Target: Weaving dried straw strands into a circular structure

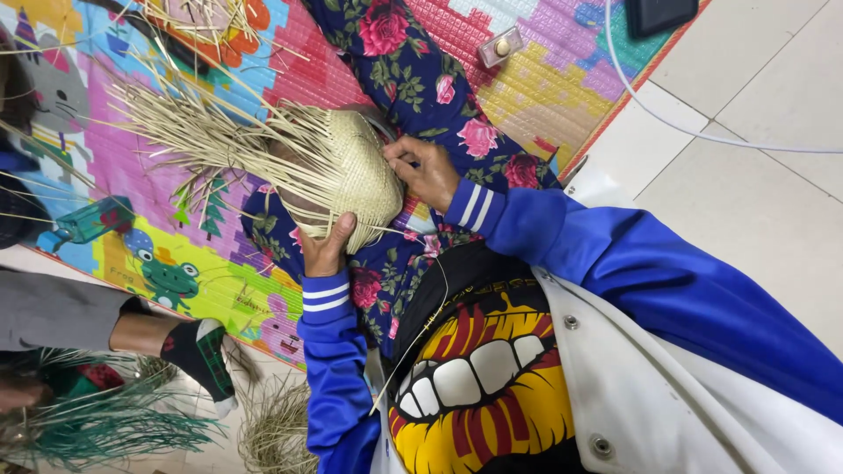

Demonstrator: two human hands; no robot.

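A half-woven straw hat [347, 171] rests on floral-clad knees. The left hand [327, 250] grips its 6 o'clock edge; the right hand [428, 169] pinches strands at 3 o'clock.

Dark rectangular screen device [660, 15] at top edge, on floor

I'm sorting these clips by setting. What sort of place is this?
Probably a home floor used for handcraft: a colourful children's play mat on pale floor tiles, loose straw strands about, and both hands on a half-woven straw basket.
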